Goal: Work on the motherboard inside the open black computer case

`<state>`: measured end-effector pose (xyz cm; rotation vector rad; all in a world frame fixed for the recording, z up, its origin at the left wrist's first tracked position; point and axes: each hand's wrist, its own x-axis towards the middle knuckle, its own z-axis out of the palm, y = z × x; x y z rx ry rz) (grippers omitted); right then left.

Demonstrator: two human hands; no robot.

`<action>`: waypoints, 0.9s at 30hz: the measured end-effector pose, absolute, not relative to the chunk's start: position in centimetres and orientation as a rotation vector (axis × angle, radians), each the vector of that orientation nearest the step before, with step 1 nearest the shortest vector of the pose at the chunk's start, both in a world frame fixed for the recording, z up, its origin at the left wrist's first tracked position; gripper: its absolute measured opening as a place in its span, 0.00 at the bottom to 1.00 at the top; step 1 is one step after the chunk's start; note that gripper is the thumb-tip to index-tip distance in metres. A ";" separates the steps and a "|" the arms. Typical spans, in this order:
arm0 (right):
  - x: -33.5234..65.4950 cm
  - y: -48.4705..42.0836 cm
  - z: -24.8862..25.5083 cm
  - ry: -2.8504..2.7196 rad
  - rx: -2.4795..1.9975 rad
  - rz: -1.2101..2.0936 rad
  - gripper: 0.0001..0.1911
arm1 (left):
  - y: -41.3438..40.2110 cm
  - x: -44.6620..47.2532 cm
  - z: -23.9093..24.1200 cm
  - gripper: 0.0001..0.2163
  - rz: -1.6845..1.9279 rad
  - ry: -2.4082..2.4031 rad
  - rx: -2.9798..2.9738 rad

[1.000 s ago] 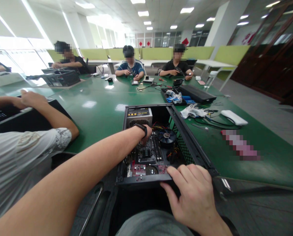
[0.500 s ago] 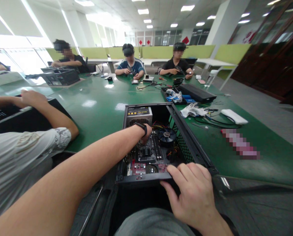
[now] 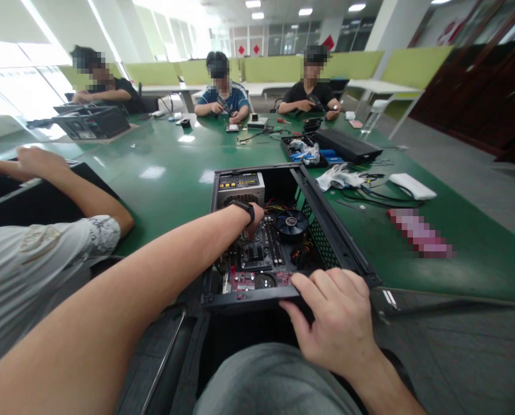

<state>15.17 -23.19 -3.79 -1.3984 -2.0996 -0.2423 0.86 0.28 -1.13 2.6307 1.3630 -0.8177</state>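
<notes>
An open computer case [image 3: 257, 297] lies on its side at the table's front edge, its insides facing up. My left hand [image 3: 256, 218] reaches into it, over the upper part of the motherboard [image 3: 264, 245]. Its fingers point down, look pressed together, and are largely hidden by the wrist, so what they hold cannot be made out. My right hand [image 3: 337, 320] grips the near edge of the case frame, thumb below and fingers on top. A power supply [image 3: 242, 185] sits at the far left inside, a black fan [image 3: 291, 223] to the right of my left hand, and a red circuit board [image 3: 244, 280] near the front.
To the left a co-worker's arm [image 3: 89, 196] rests over another black case [image 3: 97, 183]. White gloves [image 3: 339, 177], black cables [image 3: 396, 199], a white pouch [image 3: 413, 186] and a blurred pink item [image 3: 419, 233] lie right. Several people work across the green table [image 3: 166, 150].
The whole view has tilted down a little, so everything sits higher in the picture. Both hands keep their places at the case.
</notes>
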 end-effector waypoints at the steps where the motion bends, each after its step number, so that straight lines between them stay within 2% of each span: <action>1: 15.2 -23.2 -3.8 -2.100 -1.399 -0.240 0.12 | 0.3 0.9 -1.2 0.28 -0.824 1.366 2.631; 7: 15.1 -23.2 -3.7 -2.102 -1.406 -0.243 0.13 | 0.3 1.0 -1.3 0.29 -0.971 1.311 2.696; 11: 15.1 -23.2 -3.7 -2.099 -1.399 -0.256 0.12 | 0.4 0.9 -1.4 0.31 -0.919 1.322 2.677; 27: 15.2 -23.3 -3.8 -2.115 -1.417 -0.249 0.12 | 0.9 1.0 -2.0 0.27 -0.969 1.351 2.649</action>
